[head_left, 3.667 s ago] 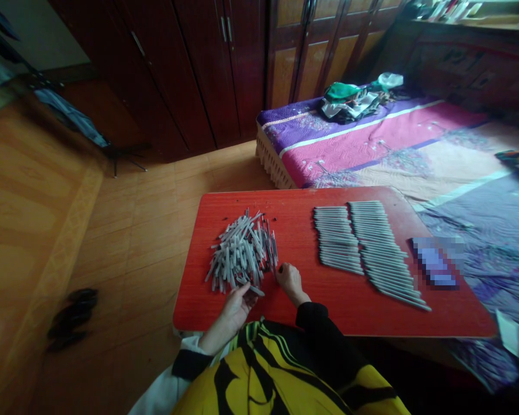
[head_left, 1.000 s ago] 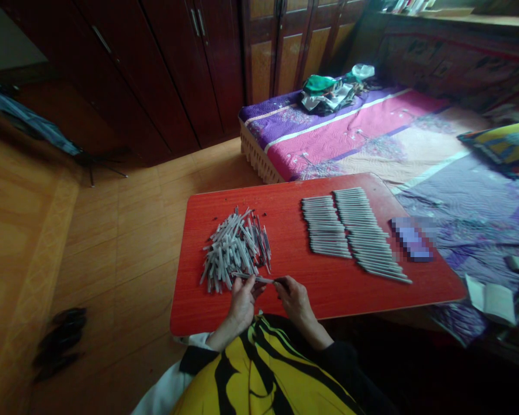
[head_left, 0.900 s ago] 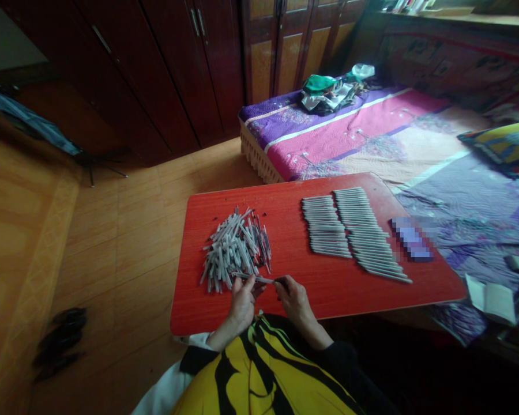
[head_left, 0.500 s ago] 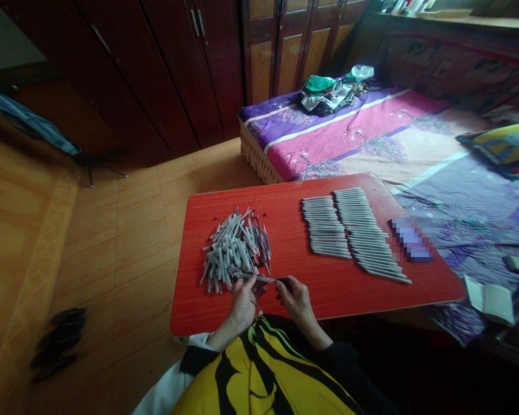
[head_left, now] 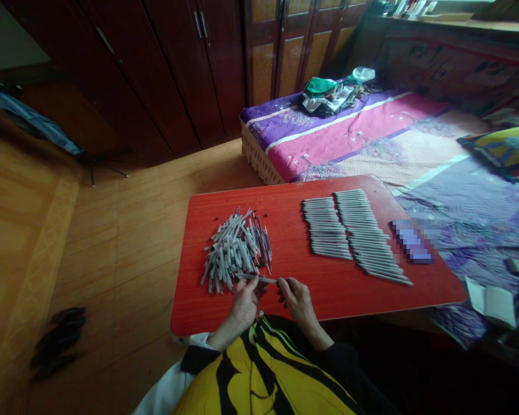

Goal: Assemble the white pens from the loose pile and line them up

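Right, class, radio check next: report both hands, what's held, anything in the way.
Left hand: holding a thin tube. Right hand: at the tube's right end, grip unclear. Pile of tubes close beyond left hand; no obstacle seen between hands.

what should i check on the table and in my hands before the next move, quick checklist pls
1. Left hand on the slim tube: ok, thumb laid over it.
2. Right hand at the tube's other end: ok, pinched there.
3. That end properly seated: cannot tell, the right hand covers it.
4. Finished-looking rows undisturbed by the hands: ok, they lie side by side, apart from the right hand.
5. Loose pile of tubes tidy: not ok, pieces point many ways.
6. Red table free of stray bits: not ok, a small dark bit lies beyond the pile.
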Demonstrator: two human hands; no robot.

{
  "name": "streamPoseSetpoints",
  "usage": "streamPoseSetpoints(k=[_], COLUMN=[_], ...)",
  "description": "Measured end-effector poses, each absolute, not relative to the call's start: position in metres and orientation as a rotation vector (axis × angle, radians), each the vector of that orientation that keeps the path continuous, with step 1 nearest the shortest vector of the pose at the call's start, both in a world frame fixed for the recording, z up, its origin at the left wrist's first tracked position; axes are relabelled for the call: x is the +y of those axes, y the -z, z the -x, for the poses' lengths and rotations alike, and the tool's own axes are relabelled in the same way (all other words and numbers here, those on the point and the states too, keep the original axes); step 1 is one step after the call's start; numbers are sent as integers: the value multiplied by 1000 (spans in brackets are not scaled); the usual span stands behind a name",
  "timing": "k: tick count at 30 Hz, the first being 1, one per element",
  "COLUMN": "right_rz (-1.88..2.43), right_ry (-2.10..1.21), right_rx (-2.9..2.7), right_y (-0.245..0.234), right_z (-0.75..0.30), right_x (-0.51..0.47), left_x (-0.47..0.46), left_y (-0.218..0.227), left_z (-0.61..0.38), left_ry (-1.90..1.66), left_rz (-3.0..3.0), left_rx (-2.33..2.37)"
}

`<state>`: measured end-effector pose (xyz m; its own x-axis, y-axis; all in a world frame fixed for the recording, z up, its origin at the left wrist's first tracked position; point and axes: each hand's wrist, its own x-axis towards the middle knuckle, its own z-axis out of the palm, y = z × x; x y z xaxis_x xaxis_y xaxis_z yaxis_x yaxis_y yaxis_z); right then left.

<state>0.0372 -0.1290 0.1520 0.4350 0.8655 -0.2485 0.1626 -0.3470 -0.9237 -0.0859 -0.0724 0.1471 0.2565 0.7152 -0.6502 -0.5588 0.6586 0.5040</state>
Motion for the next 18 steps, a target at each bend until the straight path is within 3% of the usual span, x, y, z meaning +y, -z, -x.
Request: streamPoseSetpoints(k=[18], right_rz=[1771], right_ry=[-976], right_rx=[-897], right_y=[-152], right_z=[-37], right_x=[-129], left_x=[-72], left_y=[-142], left_z=[88], left_ry=[-866], left_rz=[-149], left_rx=[982])
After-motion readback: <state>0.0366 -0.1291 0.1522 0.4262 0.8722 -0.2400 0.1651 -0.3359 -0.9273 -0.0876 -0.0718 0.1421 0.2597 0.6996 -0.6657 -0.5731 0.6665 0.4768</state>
